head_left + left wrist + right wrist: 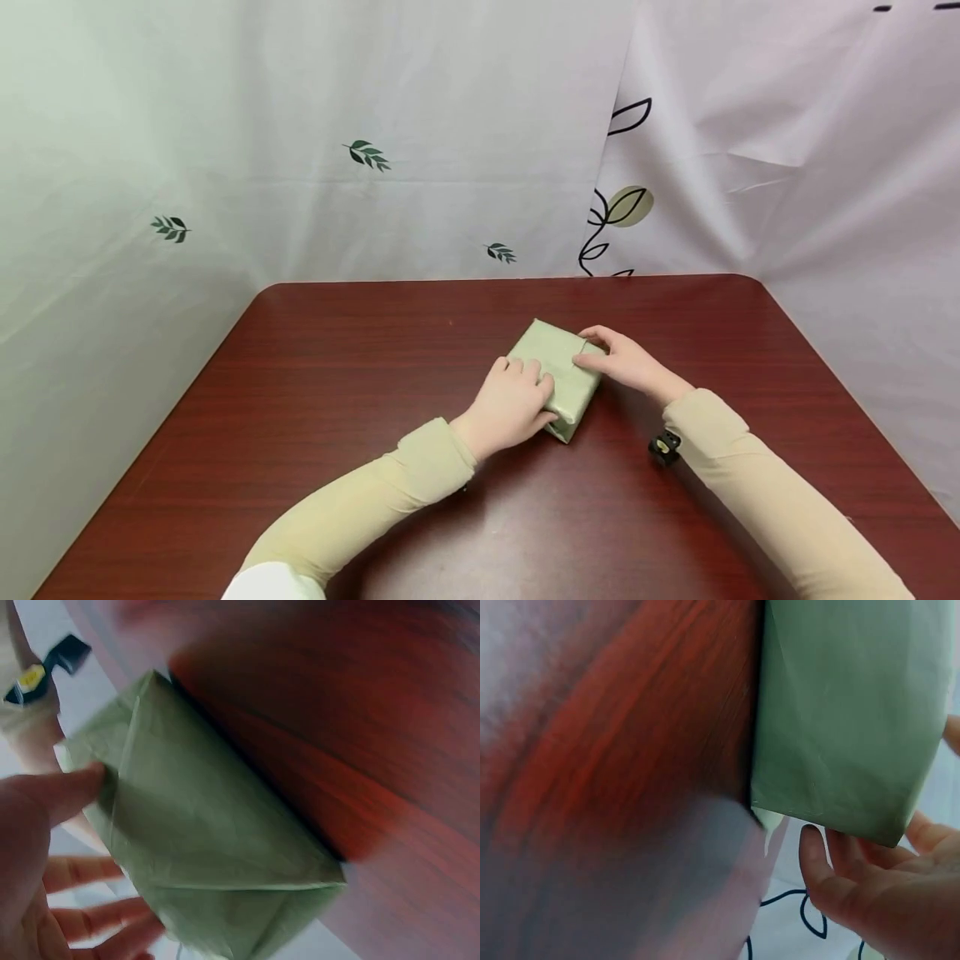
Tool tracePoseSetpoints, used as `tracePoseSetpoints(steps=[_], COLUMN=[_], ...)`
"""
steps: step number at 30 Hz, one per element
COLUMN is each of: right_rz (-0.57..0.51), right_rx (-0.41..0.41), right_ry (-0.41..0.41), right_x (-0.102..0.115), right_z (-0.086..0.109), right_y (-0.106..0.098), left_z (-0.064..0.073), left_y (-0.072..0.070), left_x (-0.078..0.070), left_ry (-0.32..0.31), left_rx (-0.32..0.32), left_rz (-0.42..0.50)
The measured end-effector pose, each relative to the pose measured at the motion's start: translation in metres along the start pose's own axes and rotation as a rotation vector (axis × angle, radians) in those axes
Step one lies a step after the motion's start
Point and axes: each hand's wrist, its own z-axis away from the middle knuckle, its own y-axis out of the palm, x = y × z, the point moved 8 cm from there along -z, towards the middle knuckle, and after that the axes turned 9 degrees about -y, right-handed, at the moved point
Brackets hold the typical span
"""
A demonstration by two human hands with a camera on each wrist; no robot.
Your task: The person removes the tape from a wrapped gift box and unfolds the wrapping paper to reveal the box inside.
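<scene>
A box-shaped package [553, 350] wrapped in pale green paper lies at an angle on the table. My left hand [510, 407] grips its near left part, fingers bent over the top and thumb at the near end. In the left wrist view that thumb touches the folded paper of the package [202, 802], where creased triangular flaps show. At the far right corner, my right hand [622, 362] holds the package with its thumb on top and fingers around the edge. The right wrist view shows the right fingers [840, 859] close along the bottom end of the package [847, 712].
The dark red wooden table [337, 358] spreads around the package. White cloth [450, 108] with leaf prints hangs behind it and along both sides. A small black device [664, 447] sits at the right wrist, below the beige sleeve [765, 483].
</scene>
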Motion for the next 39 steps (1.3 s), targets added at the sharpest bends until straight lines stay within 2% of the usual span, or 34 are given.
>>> tracePoseSetpoints(steps=[5,8,11,14,16,19,22,24,34,39], right_rz=[0.031,0.056,0.071,0.063,0.060,0.057,0.063,0.070,0.091,0.101], right_rx=[0.034,0.053,0.067,0.072,0.074,0.076,0.077,0.075,0.061,0.017], right_ry=[-0.041,-0.067,-0.098,-0.114,-0.118,-0.120,-0.133,-0.146,-0.188,-0.153], right_x=[0.008,0.011,0.014,0.016,0.015,0.013,0.014,0.015,0.016,0.014], right_z=[-0.008,-0.012,-0.015,-0.015,-0.015,-0.014,-0.014,-0.014,-0.014,-0.011], right_y=[0.005,0.008,0.009,0.009,0.009,0.008,0.009,0.009,0.009,0.001], left_z=[-0.003,-0.006,-0.012,-0.020,-0.025,-0.030,-0.031,-0.031,-0.036,-0.038], left_y=[-0.003,-0.004,-0.005,0.003,0.012,0.031,0.047,0.054,0.063,0.061], left_x=[-0.013,-0.015,-0.003,0.015,0.024,0.031,0.033,0.034,0.033,0.033], left_ry=[-0.049,-0.071,-0.118,-0.150,-0.135,-0.074,-0.029,-0.019,-0.009,-0.024], left_rx=[0.007,0.047,0.102,0.166,0.216,0.314,0.403,0.437,0.473,0.436], left_rz=[-0.051,-0.034,0.055,0.183,0.265,0.362,0.420,0.440,0.426,0.408])
